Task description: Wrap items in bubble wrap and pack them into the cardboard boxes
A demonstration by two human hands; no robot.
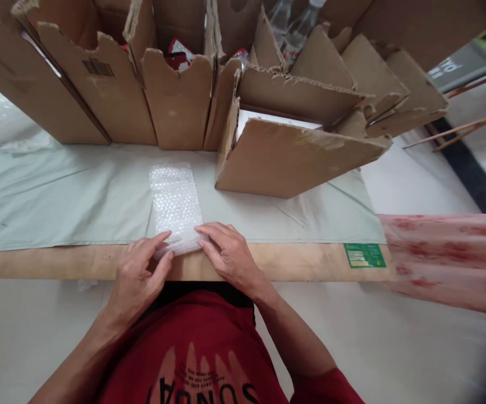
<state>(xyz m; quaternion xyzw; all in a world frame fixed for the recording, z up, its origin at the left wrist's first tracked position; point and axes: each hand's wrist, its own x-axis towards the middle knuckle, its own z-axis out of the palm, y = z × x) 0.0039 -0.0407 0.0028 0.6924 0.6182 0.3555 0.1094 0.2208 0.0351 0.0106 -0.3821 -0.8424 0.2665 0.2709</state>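
Note:
A strip of clear bubble wrap (176,199) lies flat on the pale green cloth, its near end at the wooden table edge. That near end is folded or rolled over into a thick band. My left hand (142,269) pinches the left end of the band between thumb and fingers. At its right end, my right hand (228,252) grips the band the same way. Whether anything lies inside the fold cannot be made out.
Cut-open cardboard boxes (184,106) stand in a row at the back, some with red packets and plastic bottles (299,31). A wider box (297,157) holds something white. More bubble wrap (7,120) lies at left. A green card (365,255) sits on the wooden edge (302,261).

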